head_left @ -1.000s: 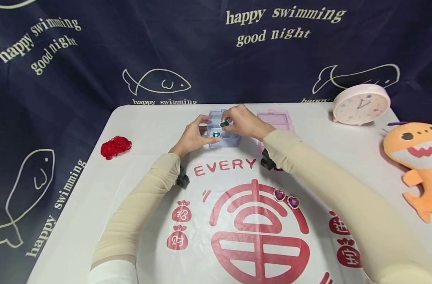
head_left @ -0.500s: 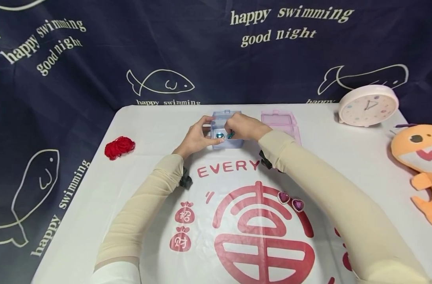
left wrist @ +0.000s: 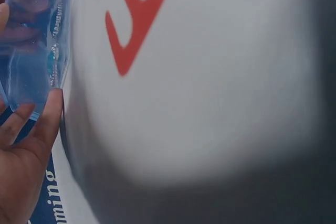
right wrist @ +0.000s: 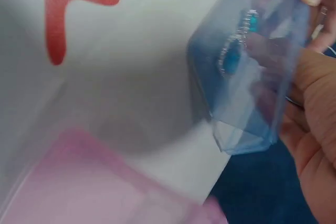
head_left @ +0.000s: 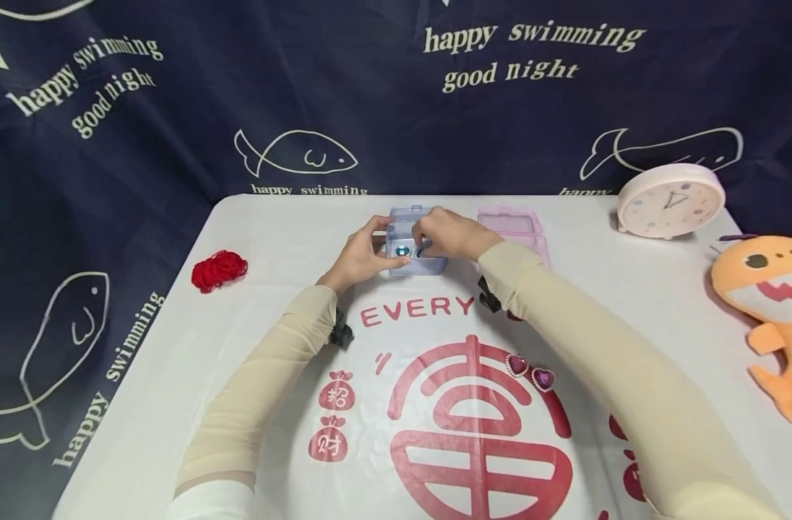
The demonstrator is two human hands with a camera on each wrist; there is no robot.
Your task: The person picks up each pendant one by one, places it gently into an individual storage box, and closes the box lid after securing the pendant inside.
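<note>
Teal faceted gems in beaded silver rims sit inside a small, clear blue plastic box, its lid hinged back at the far side. One gem shows plainly in the head view; another is mostly covered by the right hand, though both come through the wall in the right wrist view, just beside each other. That hand reaches down into the box with bent fingers next to the covered gem (whether they pinch it or merely touch it, I cannot tell). Thumb and fingers of the left hand are clamped around the box's left end, the thumb along the near wall.

Crowding looks like the likeliest trouble: the box is narrow, so a fingertip could catch a beaded rim on the way out and drag a gem from its place. Should the left hold slacken while the right fingers push, the light-looking box might skid or tilt on the smooth white tabletop. An open pink plastic box stands partly hidden behind the right wrist, where a careless sweep could knock it. Two purple heart-shaped gems with pale beaded rims lie well apart from both boxes, yet a lowered right forearm might brush them.
</note>
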